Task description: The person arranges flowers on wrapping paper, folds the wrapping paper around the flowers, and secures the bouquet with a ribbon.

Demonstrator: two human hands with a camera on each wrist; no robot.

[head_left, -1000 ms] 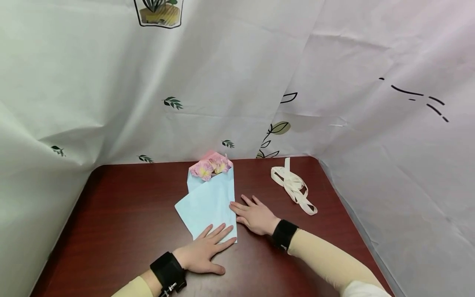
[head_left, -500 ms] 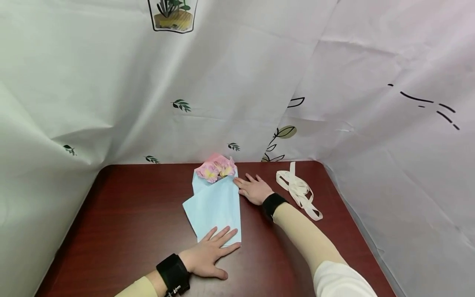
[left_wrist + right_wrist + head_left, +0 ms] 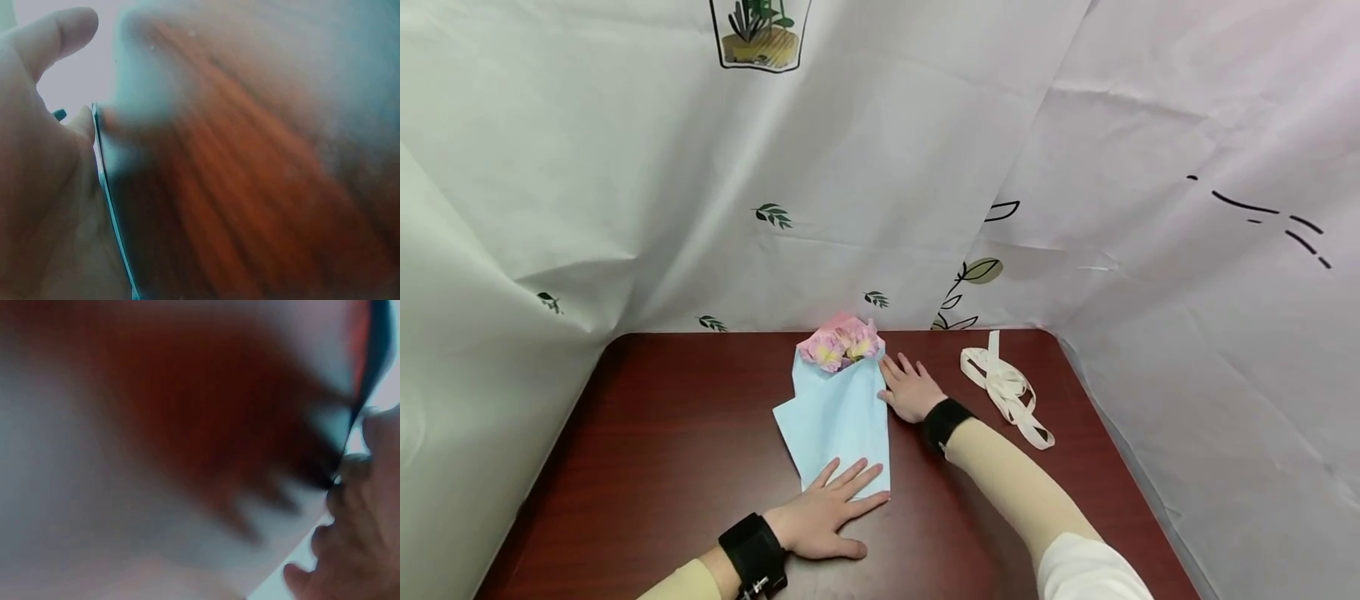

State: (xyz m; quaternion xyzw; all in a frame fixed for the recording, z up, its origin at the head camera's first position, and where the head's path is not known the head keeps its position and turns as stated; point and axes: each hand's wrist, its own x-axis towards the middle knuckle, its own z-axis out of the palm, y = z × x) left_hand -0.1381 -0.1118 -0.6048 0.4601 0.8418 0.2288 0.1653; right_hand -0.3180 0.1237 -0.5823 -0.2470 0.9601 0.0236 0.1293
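Observation:
Light blue wrapping paper (image 3: 838, 421) lies folded around pink and yellow flowers (image 3: 842, 343) at mid-table, blooms at the far end. My left hand (image 3: 822, 518) rests on the paper's near end, fingers straight and spread, thumb out on the tabletop. Farther up, my right hand (image 3: 913, 392) touches the paper's right edge just below the blooms with its fingers extended. In the left wrist view the left hand (image 3: 44, 144) shows at the left side. The right hand's fingers (image 3: 350, 531) appear at the right of the blurred right wrist view.
A loosely bunched cream ribbon (image 3: 1006, 387) lies to the right on the dark red-brown table (image 3: 685, 433). Behind the table hangs a whitish printed curtain (image 3: 880, 167), which also runs along both sides.
My right hand has moved up along the paper's right edge towards the flowers. The upper edge of the fold now lies closer under the blooms. My left hand keeps its place.

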